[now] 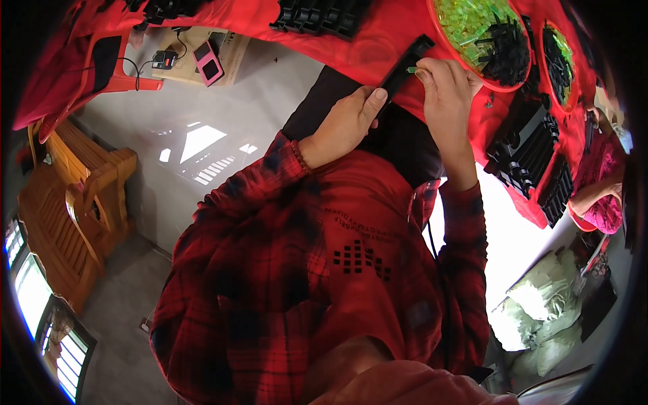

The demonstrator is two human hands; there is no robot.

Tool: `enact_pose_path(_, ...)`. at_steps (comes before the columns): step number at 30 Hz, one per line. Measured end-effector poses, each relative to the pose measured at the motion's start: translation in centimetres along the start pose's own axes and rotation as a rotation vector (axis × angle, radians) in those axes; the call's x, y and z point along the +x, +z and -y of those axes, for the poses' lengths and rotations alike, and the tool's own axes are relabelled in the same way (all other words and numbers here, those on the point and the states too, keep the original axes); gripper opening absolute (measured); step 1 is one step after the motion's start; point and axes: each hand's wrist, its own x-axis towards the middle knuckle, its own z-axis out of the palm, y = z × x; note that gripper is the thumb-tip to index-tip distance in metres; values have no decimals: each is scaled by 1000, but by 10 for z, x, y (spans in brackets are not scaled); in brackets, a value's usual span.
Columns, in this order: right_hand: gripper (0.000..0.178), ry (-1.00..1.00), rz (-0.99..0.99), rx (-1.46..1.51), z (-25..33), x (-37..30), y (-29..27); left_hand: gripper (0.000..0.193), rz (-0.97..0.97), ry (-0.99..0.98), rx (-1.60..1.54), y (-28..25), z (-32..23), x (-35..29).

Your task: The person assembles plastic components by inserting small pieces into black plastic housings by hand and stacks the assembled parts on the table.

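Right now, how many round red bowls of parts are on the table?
2. One big bowl of green and black parts lies just beyond the right hand; a smaller bowl sits right of it. Others may be hidden off-frame.

Hands: two, a left hand (344,125) and a right hand (445,84), both closed on one black strip (405,67).
Green pieces at the strip: one small green piece (411,69), pinched in the right fingers.
Round red trays: two; the nearer tray (439,30) lay just right of the strip, the second tray (550,34) lay beyond it.
Loose green and black pieces in the trays: too many to count.
Stacks of black strips: two showed clearly, one stack (320,17) left of the strip, one stack (533,158) below the trays.
Pink devices: one pink device (208,62), well left of the strip.
Wooden benches: one wooden bench (71,209), far left.
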Motion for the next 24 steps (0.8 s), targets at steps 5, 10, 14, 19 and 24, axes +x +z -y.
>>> enact_pose_path(5,11,-102,38,-25,2,10,-1,67,1,1,80,-5,1,3)
enact_pose_path(10,9,-171,135,-107,3,16,-6,67,44,0,198,-12,-2,7)
enact_pose_path(14,9,-164,168,-85,4,19,-7,68,33,6,197,-12,-4,7)
enact_pose_path(19,9,-161,143,-35,-1,18,1,67,36,-21,215,-12,-2,11)
enact_pose_path(24,10,-154,146,-72,-3,15,3,61,41,-52,186,-12,-6,13)
